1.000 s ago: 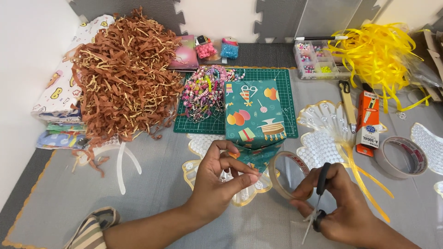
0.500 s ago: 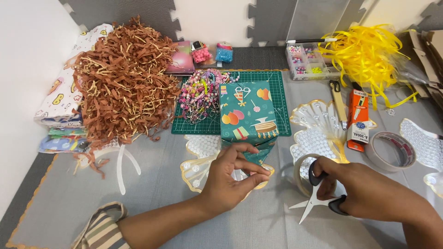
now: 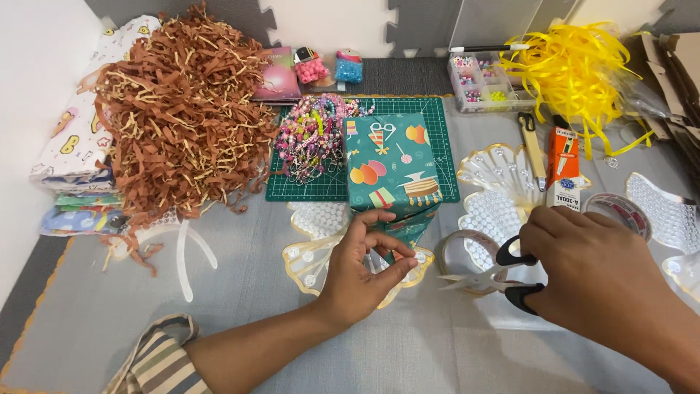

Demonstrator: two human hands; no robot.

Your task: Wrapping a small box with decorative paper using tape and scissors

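Below the green cutting mat [image 3: 306, 186], my left hand [image 3: 364, 270] pinches the wrapped box [image 3: 391, 171] flap shut; my right hand [image 3: 590, 263] grips half-open scissors [image 3: 485, 276] beside it, so taping seems underway; pressing tape onto the flap should follow

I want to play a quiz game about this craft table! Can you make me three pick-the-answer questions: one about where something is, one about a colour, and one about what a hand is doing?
1. Where does the wrapped gift box lie?
A. on the green cutting mat
B. on the brown paper shreds
C. in the bead organiser

2. What colour is the ribbon heap at the far right?
A. blue
B. yellow
C. pink

3. What does the right hand hold?
A. a glue stick
B. nothing
C. scissors

Answers: 1 A, the box rests mostly on the mat; 2 B, the ribbons are bright yellow; 3 C, fingers sit in the black handles, blades pointing toward the left hand.
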